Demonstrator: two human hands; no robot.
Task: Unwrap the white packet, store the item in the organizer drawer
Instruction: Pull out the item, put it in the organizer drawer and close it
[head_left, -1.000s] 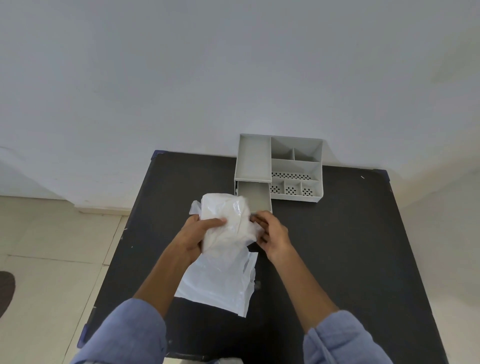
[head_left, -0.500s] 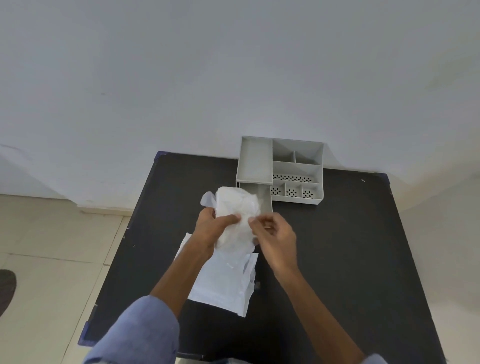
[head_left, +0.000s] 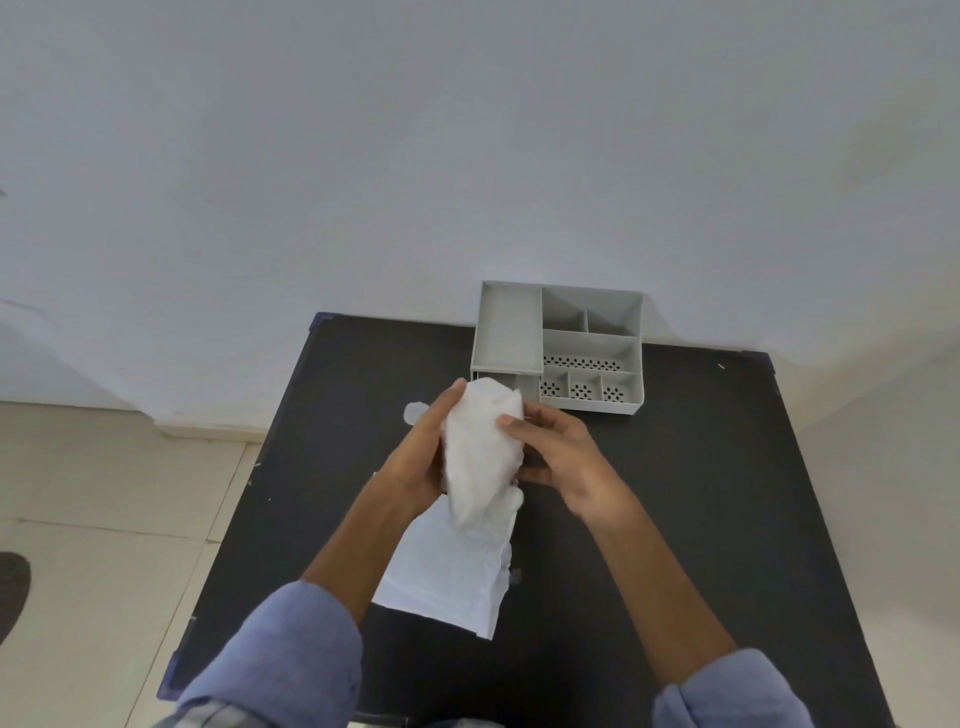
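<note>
A crumpled white packet (head_left: 480, 447) is held upright above the black table (head_left: 701, 519). My left hand (head_left: 421, 457) clasps its left side from behind. On its right edge, the fingertips of my right hand (head_left: 558, 454) pinch the wrapping. What is inside the packet is hidden. Just beyond the packet stands the grey organizer (head_left: 561, 348), with its drawer (head_left: 530, 387) pulled out at the lower left, partly covered by the packet. A flat white plastic bag (head_left: 447, 577) lies on the table under my left forearm.
The organizer sits against the white wall at the table's far edge, with several open compartments on its right side. A tiled floor lies to the left of the table. A small dark bit (head_left: 516, 576) rests beside the flat bag.
Both hands have lifted and turned the packet so it now stands taller and narrower. My right hand has moved from near the drawer onto the packet's right edge.
</note>
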